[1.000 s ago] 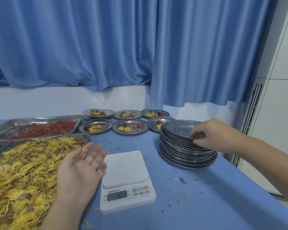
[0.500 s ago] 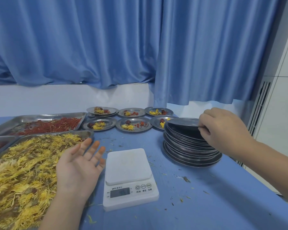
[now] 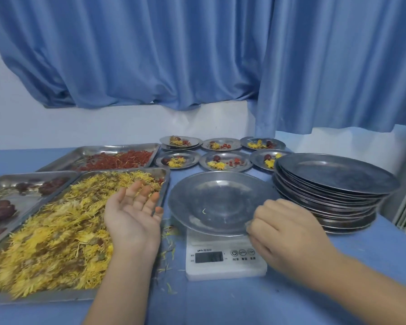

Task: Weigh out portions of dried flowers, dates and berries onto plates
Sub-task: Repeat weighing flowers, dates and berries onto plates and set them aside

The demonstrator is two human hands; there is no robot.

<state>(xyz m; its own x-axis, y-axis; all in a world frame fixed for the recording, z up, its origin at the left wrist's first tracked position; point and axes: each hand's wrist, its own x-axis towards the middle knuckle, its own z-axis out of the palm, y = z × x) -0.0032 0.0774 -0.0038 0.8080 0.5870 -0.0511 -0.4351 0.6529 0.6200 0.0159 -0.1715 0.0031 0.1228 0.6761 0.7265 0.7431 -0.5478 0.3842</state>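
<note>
Round grey metal plate [image 3: 217, 202] sits on white digital scale [image 3: 223, 259], holds only a stray petal. Right hand [image 3: 284, 231] pinches plate's near right rim, fingers curled. Left hand [image 3: 133, 214] palm up, fingers spread, holds nothing, over yellow dried flowers [image 3: 56, 231] in steel tray [image 3: 165, 184]. Stack of metal plates [image 3: 333, 184] just right of scale.

Right hand [image 3: 288, 233] pinching near rim of empty plate [image 3: 211, 198]; plate sitting on white scale [image 3: 225, 261]. Left hand [image 3: 131, 214] hovering palm-up, fingers relaxed, over dried flowers [image 3: 56, 231]. Plate stack [image 3: 333, 181] standing right of scale; filled plates [image 3: 227, 154] lying behind.
</note>
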